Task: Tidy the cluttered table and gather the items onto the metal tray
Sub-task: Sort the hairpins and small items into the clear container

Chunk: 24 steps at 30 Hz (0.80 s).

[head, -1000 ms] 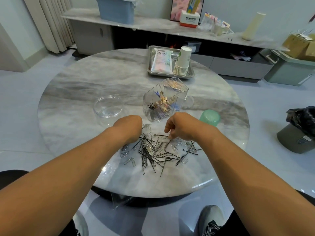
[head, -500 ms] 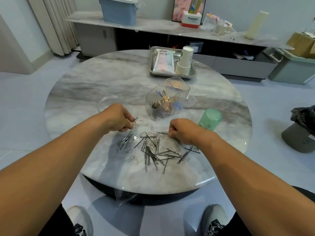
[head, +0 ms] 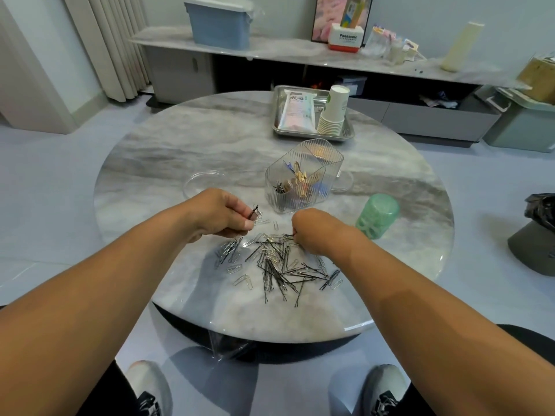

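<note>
Left hand (head: 223,213) lifted off table, pinching small bunch of dark pins (head: 254,212). Right hand (head: 312,231) curled, pinching at top of loose pile of hairpins and paper clips (head: 276,262) on marble table (head: 168,151). Clear ribbed organizer (head: 303,178), partly filled, just beyond. Metal tray (head: 277,115) at far edge holds packet (head: 297,111) and paper cup stack (head: 333,111). Green container (head: 377,216) and clear lid (head: 204,183) not yet on tray. Judgement: sorting midway, much left.

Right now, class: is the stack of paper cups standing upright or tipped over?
Tipped. The stack of paper cups leans on the metal tray, its open rims down near the front edge.
</note>
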### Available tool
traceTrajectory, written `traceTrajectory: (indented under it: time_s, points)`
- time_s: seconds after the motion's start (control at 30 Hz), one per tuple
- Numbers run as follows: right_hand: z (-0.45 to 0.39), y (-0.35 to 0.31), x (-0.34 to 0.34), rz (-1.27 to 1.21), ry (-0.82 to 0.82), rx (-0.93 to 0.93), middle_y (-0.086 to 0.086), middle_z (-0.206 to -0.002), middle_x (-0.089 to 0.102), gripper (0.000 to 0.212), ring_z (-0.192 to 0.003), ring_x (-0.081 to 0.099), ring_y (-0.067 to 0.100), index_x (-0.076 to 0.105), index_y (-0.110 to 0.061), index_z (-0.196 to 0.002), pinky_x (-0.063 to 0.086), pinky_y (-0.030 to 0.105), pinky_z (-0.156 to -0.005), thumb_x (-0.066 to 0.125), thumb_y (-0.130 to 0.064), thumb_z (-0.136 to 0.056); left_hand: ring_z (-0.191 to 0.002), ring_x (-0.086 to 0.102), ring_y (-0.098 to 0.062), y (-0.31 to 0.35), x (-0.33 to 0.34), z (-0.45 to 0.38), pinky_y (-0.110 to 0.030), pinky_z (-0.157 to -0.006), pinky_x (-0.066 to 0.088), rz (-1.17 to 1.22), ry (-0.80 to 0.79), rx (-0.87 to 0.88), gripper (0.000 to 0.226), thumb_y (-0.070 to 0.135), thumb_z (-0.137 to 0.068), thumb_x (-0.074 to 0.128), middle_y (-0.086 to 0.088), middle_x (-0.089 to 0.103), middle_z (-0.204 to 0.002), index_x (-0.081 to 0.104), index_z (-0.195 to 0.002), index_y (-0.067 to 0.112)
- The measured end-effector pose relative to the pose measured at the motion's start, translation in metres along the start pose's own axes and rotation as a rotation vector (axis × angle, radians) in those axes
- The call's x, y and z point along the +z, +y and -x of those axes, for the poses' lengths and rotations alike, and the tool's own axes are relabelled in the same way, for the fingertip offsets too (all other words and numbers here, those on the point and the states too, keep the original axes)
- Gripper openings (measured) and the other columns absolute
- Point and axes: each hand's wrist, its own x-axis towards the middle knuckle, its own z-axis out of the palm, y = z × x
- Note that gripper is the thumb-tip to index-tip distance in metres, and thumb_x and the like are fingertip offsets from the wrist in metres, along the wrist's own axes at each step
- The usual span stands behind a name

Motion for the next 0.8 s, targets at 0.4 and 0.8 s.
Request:
traceTrajectory:
  time_s: [0.4,0.8]
  points:
    - [0.007,0.028,-0.016,-0.570,0.061,0.134,0.007,-0.089,0.065,0.022,-0.080,0.060,0.021,0.062,-0.006,-0.090,0.050,0.031,-0.071,0.049,-0.015,-0.105,-0.068,0.069,-0.005,0.006,0.013,-0.004,-0.018,-0.064,0.056,-0.252,-0.020,0.211,0.013,0.007,-0.099,0.062,0.000,0.077,-0.081,0.069,-0.094,0.017]
    - [0.013,0.002,-0.016,-1.464,0.252,-0.038,0.003,-0.079,0.073,0.011,-0.074,0.070,0.013,0.063,-0.011,-0.090,0.059,0.030,-0.077,0.072,-0.007,-0.093,-0.086,0.077,-0.027,0.011,0.037,-0.003,-0.029,-0.072,0.063,0.234,-0.148,0.085,0.010,0.000,-0.091,0.070,-0.023,0.076,-0.095,0.061,-0.094,0.001]
